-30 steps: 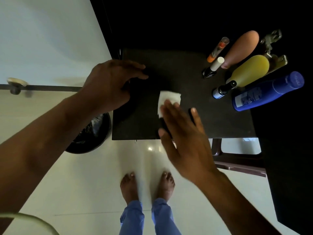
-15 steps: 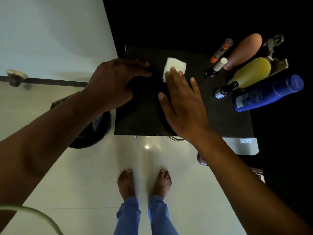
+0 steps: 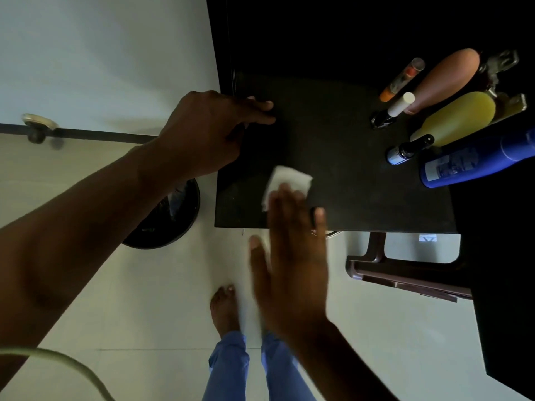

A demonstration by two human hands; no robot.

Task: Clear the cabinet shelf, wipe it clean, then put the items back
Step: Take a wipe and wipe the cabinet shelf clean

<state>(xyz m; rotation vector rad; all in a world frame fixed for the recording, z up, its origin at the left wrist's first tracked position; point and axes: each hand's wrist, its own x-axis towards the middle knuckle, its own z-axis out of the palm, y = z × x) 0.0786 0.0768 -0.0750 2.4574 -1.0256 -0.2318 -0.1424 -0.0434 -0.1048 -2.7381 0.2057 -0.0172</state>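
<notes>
A dark shelf (image 3: 347, 157) juts out below me. My right hand (image 3: 292, 256) lies flat with straight fingers, its fingertips pressing a white tissue (image 3: 289, 178) against the shelf near the front edge. My left hand (image 3: 208, 131) rests on the shelf's left edge, fingers extended along it. At the right of the shelf stand a blue bottle (image 3: 474, 160), a yellow bottle (image 3: 457, 120), a tan bottle (image 3: 443, 79), an orange tube (image 3: 401, 79), a white-capped dark vial (image 3: 390, 111) and a small dark bottle (image 3: 405, 150).
A black round bin (image 3: 170, 224) stands on the pale tiled floor left of the shelf. A brown chair frame (image 3: 405, 273) sits under the shelf's right side. My bare feet (image 3: 224, 308) are just in front. A door rail with a knob (image 3: 37, 127) crosses the left.
My right hand has dragged the tissue from the back of the shelf toward the front edge. The left hand has stayed on the left edge.
</notes>
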